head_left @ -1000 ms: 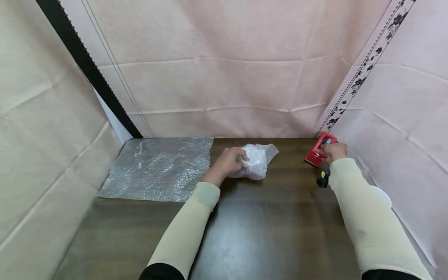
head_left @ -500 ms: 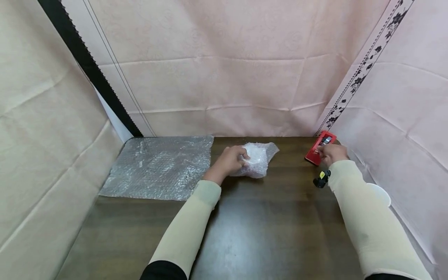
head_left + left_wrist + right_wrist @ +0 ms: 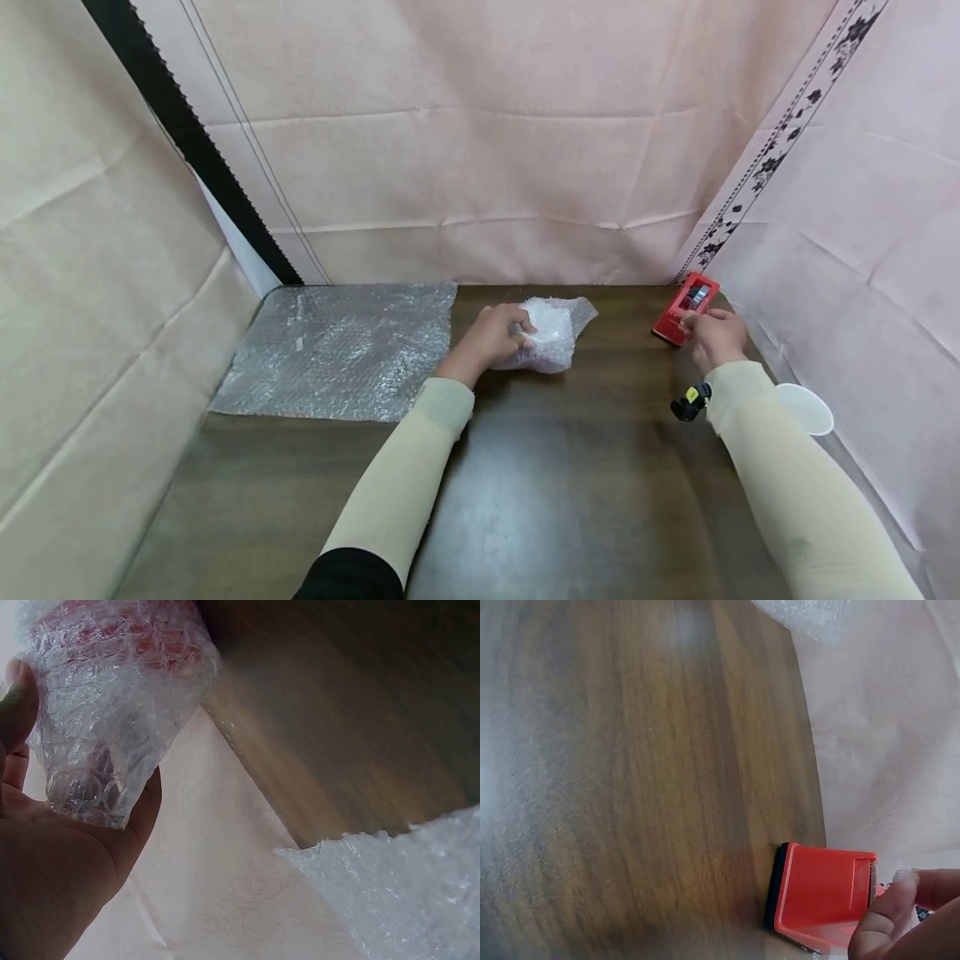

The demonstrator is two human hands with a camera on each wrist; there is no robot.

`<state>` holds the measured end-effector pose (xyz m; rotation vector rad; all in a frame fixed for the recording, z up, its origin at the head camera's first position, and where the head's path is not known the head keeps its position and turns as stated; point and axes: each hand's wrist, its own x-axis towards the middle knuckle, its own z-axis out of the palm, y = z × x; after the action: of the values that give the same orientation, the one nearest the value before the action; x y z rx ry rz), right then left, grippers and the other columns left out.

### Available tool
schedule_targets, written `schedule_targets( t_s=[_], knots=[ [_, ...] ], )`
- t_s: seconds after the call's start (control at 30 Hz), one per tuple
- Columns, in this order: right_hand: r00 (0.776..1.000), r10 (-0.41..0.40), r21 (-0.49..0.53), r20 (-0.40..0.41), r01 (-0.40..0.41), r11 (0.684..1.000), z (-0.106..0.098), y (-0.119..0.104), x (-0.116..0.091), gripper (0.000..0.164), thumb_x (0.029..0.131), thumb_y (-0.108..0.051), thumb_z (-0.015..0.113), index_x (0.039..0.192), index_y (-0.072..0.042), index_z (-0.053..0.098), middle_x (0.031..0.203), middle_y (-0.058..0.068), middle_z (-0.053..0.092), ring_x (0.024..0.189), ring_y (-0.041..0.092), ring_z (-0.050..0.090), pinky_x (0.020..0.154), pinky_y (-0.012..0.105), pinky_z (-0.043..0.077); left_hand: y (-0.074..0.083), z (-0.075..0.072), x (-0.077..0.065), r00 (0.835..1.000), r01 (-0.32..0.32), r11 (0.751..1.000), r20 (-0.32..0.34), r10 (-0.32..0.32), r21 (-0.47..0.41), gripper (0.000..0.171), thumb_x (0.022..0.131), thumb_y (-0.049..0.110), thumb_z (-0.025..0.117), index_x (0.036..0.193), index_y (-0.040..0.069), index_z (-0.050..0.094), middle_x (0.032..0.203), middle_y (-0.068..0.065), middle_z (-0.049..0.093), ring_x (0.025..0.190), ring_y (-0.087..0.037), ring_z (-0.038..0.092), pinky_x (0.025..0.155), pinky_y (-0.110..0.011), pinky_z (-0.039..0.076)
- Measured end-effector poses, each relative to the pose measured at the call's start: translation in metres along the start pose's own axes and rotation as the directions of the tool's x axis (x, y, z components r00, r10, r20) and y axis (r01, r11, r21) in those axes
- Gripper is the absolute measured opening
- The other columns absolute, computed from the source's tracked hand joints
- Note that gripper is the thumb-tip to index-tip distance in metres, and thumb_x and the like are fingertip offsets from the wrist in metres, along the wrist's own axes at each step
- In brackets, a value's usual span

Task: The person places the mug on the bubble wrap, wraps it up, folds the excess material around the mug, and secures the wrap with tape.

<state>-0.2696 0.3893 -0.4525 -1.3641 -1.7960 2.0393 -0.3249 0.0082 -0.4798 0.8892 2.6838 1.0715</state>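
Observation:
My left hand (image 3: 491,337) holds a bubble-wrapped bundle (image 3: 551,333) on the table, thumb and fingers around its left side. In the left wrist view, something red and white shows faintly through the wrap (image 3: 112,697); what it is stays hidden. At the far right stands a red tape dispenser (image 3: 684,308) with a roll of tape (image 3: 697,296) in it. My right hand (image 3: 718,337) is at the dispenser's near end. Its thumb and finger pinch a small clear bit of tape (image 3: 905,877) beside the dispenser's toothed edge in the right wrist view.
A flat sheet of bubble wrap (image 3: 337,354) lies on the left of the brown wooden table (image 3: 540,492). A white round container (image 3: 806,408) stands at the right, partly behind my right sleeve. Cloth walls (image 3: 480,183) enclose the back and sides.
My right hand has drawn back slightly toward me from the dispenser's roll, uncovering more of the dispenser. The left hand keeps its hold on the bundle. The head view has tilted a little.

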Motion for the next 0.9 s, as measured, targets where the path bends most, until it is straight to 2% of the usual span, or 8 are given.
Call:
schedule_targets(
  t_s=[0.07, 0.2, 0.33, 0.53, 0.77, 0.9],
  knots=[
    [1.0, 0.017, 0.012, 0.004, -0.017, 1.0, -0.001, 0.003, -0.001, 0.031, 0.108, -0.009, 0.075, 0.13, -0.023, 0.057, 0.103, -0.008, 0.067, 0.084, 0.007, 0.068, 0.076, 0.022, 0.063, 0.0, 0.0, 0.0, 1.0, -0.011, 1.0, 0.006, 0.011, 0.007, 0.008, 0.099, 0.018, 0.089, 0.105, 0.014, 0.085, 0.133, -0.007, 0.084, 0.137, -0.033, 0.07, 0.137, -0.051, 0.038],
    [0.998, 0.016, 0.076, 0.059, -0.021, 0.997, -0.002, 0.008, -0.003, 0.013, 0.114, -0.024, 0.068, 0.126, -0.021, 0.064, 0.087, -0.009, 0.075, 0.075, 0.008, 0.068, 0.066, 0.023, 0.06, -0.001, 0.001, 0.003, 0.999, -0.034, 0.999, 0.008, 0.034, 0.02, 0.01, 0.099, 0.019, 0.088, 0.106, 0.013, 0.084, 0.135, -0.008, 0.084, 0.143, -0.032, 0.069, 0.141, -0.05, 0.033],
    [0.995, 0.016, 0.145, 0.098, -0.03, 0.989, 0.0, 0.015, -0.005, 0.024, 0.116, -0.041, 0.065, 0.13, -0.022, 0.068, 0.077, -0.009, 0.079, 0.065, 0.007, 0.071, 0.062, 0.022, 0.06, -0.002, 0.0, 0.003, 1.0, -0.023, 1.0, 0.002, 0.023, 0.021, 0.01, 0.099, 0.019, 0.088, 0.106, 0.013, 0.084, 0.138, -0.008, 0.083, 0.15, -0.032, 0.065, 0.143, -0.05, 0.03],
    [0.994, 0.047, 0.096, 0.096, -0.056, 0.994, 0.005, 0.031, -0.009, 0.038, 0.114, -0.052, 0.065, 0.134, -0.02, 0.066, 0.08, -0.008, 0.079, 0.07, 0.007, 0.07, 0.071, 0.021, 0.062, -0.002, 0.0, 0.001, 1.0, -0.003, 1.0, 0.001, 0.003, 0.006, 0.01, 0.099, 0.018, 0.089, 0.106, 0.013, 0.084, 0.14, -0.009, 0.082, 0.15, -0.033, 0.064, 0.14, -0.05, 0.034],
    [0.996, 0.023, 0.067, 0.092, -0.03, 0.997, 0.006, 0.037, -0.009, 0.038, 0.115, -0.053, 0.062, 0.132, -0.019, 0.067, 0.076, -0.008, 0.079, 0.066, 0.006, 0.071, 0.066, 0.022, 0.057, -0.001, 0.003, 0.0, 1.0, -0.02, 1.0, 0.003, 0.02, 0.011, 0.009, 0.099, 0.017, 0.088, 0.104, 0.011, 0.083, 0.139, -0.01, 0.082, 0.152, -0.032, 0.064, 0.142, -0.049, 0.031],
    [0.995, 0.008, 0.015, 0.097, -0.009, 1.0, 0.006, 0.041, -0.001, 0.037, 0.117, -0.05, 0.059, 0.139, -0.02, 0.065, 0.075, -0.012, 0.077, 0.067, 0.004, 0.069, 0.065, 0.023, 0.053, -0.002, 0.003, 0.0, 1.0, -0.014, 1.0, 0.008, 0.014, 0.009, 0.008, 0.101, 0.016, 0.087, 0.104, 0.011, 0.083, 0.144, -0.01, 0.08, 0.156, -0.033, 0.061, 0.143, -0.049, 0.029]
  ],
)
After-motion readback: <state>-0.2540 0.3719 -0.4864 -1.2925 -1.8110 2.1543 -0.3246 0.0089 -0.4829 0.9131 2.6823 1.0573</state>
